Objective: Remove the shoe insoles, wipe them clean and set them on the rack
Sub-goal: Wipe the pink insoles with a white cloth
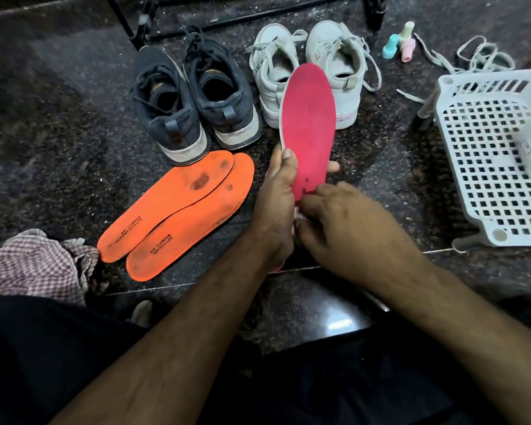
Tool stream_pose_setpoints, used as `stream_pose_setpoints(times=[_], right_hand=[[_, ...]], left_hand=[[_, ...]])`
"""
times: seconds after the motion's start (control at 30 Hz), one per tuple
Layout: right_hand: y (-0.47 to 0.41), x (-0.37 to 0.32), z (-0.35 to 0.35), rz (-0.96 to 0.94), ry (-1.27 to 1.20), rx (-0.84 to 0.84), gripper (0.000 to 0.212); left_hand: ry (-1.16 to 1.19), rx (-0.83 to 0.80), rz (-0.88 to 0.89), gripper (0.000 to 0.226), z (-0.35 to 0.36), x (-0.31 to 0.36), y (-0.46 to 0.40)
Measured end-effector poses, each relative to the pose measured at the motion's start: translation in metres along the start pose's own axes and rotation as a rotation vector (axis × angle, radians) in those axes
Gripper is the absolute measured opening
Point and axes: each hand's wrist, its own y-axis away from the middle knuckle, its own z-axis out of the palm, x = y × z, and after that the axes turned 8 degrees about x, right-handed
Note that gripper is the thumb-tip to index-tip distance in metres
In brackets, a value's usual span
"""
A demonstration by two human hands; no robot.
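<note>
A pink insole [308, 124] stands upright in front of the white sneakers [310, 75]. My left hand [276, 204] grips its left edge, thumb on the pink face. My right hand [347, 228] pinches its heel end from the right. A sliver of a second pink piece shows below my left wrist. Two orange insoles [178, 213], stained near the toes, lie overlapped on the dark floor in front of the dark sneakers [193, 102]. A checked cloth [34, 265] lies crumpled at the lower left.
A white plastic lattice rack [497, 167] lies at the right with a pale object on it. Loose white laces [469, 56] and small pastel bottles [400, 42] sit behind it. A black metal frame [242, 21] stands at the back. My dark-clothed legs fill the bottom.
</note>
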Motion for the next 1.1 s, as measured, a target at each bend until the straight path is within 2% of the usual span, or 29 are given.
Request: stream_pose_setpoints(times=[0.17, 0.23, 0.37, 0.43, 0.6, 0.77, 0.9, 1.0, 1.1], right_hand=[[-0.023, 0.033, -0.010, 0.162, 0.117, 0.106, 0.034], [-0.025, 0.031, -0.010, 0.150, 0.133, 0.124, 0.030], [-0.004, 0.000, -0.007, 0.039, -0.082, -0.053, 0.026], [0.002, 0.001, -0.007, 0.052, -0.103, -0.109, 0.025], [-0.007, 0.026, -0.015, 0.148, 0.037, 0.004, 0.028], [0.000, 0.002, -0.004, 0.049, -0.130, -0.011, 0.020], [-0.007, 0.008, -0.005, 0.101, -0.144, 0.094, 0.030], [-0.001, -0.002, -0.009, 0.052, -0.167, -0.009, 0.026], [0.006, -0.001, -0.011, 0.059, -0.059, -0.168, 0.029]], left_hand=[[-0.045, 0.079, 0.036, 0.027, 0.003, 0.000, 0.000], [-0.036, 0.090, 0.043, 0.033, 0.003, 0.001, 0.001], [0.019, 0.025, -0.015, 0.033, -0.001, 0.004, 0.001], [0.030, 0.027, -0.037, 0.029, -0.001, 0.005, 0.002], [-0.034, 0.073, 0.023, 0.029, -0.003, 0.001, 0.000], [-0.068, 0.064, 0.011, 0.033, -0.002, 0.002, 0.001], [-0.016, 0.063, -0.024, 0.028, 0.002, 0.003, 0.004], [-0.012, 0.029, -0.001, 0.024, -0.001, 0.002, 0.001], [0.024, 0.018, -0.064, 0.030, -0.002, 0.007, 0.000]])
